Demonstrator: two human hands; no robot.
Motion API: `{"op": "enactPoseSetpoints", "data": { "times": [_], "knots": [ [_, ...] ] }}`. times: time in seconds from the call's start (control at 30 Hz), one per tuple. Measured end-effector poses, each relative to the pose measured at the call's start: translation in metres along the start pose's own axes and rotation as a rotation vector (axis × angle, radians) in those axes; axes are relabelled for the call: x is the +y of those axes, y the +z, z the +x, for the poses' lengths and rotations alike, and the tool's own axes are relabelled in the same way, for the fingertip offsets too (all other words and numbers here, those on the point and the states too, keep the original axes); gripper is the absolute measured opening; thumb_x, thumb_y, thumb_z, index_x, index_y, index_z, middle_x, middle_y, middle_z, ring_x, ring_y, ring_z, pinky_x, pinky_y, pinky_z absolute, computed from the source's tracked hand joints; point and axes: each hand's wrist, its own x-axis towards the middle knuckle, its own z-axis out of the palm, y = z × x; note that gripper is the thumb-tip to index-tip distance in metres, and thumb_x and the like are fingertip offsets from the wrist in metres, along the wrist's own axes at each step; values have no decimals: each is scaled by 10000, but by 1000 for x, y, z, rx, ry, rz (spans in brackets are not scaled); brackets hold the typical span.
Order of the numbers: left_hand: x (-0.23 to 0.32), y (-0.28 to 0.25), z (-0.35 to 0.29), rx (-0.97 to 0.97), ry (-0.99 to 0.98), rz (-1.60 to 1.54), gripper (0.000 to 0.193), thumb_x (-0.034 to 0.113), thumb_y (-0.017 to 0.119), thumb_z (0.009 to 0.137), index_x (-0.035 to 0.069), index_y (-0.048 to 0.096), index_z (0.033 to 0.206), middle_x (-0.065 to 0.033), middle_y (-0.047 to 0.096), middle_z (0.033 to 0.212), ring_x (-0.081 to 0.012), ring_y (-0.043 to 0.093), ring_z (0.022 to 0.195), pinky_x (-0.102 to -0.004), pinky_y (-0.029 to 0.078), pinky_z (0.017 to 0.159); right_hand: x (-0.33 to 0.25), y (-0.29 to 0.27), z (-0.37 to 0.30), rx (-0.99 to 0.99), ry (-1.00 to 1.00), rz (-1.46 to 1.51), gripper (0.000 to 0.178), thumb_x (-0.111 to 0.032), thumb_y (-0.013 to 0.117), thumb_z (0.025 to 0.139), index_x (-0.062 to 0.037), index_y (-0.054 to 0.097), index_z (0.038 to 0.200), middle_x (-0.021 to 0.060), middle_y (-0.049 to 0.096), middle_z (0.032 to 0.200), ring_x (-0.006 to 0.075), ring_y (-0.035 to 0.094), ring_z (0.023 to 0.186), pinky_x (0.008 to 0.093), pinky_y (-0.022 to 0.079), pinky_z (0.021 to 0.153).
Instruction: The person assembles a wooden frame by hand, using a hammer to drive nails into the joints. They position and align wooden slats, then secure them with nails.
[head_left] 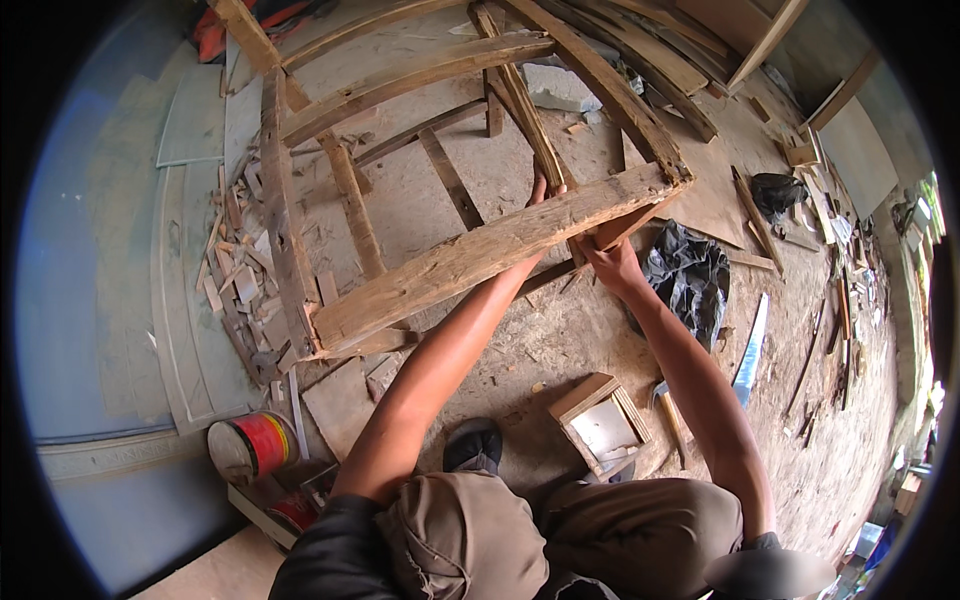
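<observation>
At twelve o'clock, the wooden frame (440, 266) hides much of the left hand (540, 189), grip unclear; the right hand (613, 262) grasps wood (634, 225) beneath. Five o'clock: box (580, 398), white inside. Eight: tin (250, 448), contents unseen.

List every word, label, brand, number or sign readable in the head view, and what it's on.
No readable text.
Red-and-yellow can: any print on its side is too small and blurred to read.
Red can below it: partly hidden, nothing legible.
Wooden frame: no lettering seen on the sides in view.
</observation>
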Motion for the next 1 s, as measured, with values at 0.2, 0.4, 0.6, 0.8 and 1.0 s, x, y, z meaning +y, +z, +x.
{"op": "enactPoseSetpoints", "data": {
  "times": [0.2, 0.4, 0.6, 0.8, 1.0],
  "knots": [
    [-5, -12, -6, -8, 137, 398, 556, 280, 355, 998, 74, 194, 1489, -225, 520, 1262, -313, 567, 1092, -443, 439, 872, 9, -1, 2, -1, -7, 11, 270, -166, 653, 878, -14, 587, 1091, 72, 648, 974, 167, 594, 904, 318, 474, 789],
    [-12, -28, -5, -87, 34, 429, 662, 325, 416, 973, 74, 112, 1505, -217, 601, 1000, -312, 617, 794, -448, 476, 710, 8, 14, 6, -3, -9, -48, 321, -162, 676, 860, -15, 561, 1121, 29, 629, 907, 126, 574, 820, 286, 473, 708],
    [18, -7, -1, -419, -282, 230, 697, 296, 436, 981, 68, 39, 1507, -207, 582, 1087, -252, 594, 945, -391, 475, 807, 26, -9, -3, 62, -72, -41, 286, -180, 669, 870, -30, 574, 1095, 20, 619, 868, 103, 564, 778, 273, 473, 671],
    [-48, 11, -15, -229, -224, -135, 752, 353, 451, 983, 104, -30, 1505, -159, 412, 1381, -225, 417, 1275, -376, 402, 1010, 16, 14, 6, 10, -81, -13, 247, -173, 661, 866, -23, 590, 1050, 44, 623, 908, 134, 578, 834, 298, 479, 725],
    [-38, 29, -10, -190, -259, -438, 745, 361, 422, 993, 115, -65, 1500, -189, 284, 1449, -270, 355, 1326, -382, 385, 1030, 26, 3, 5, 35, -150, -14, 269, -122, 681, 820, -10, 592, 1048, 62, 641, 941, 167, 603, 878, 307, 481, 772]
  ]
}}
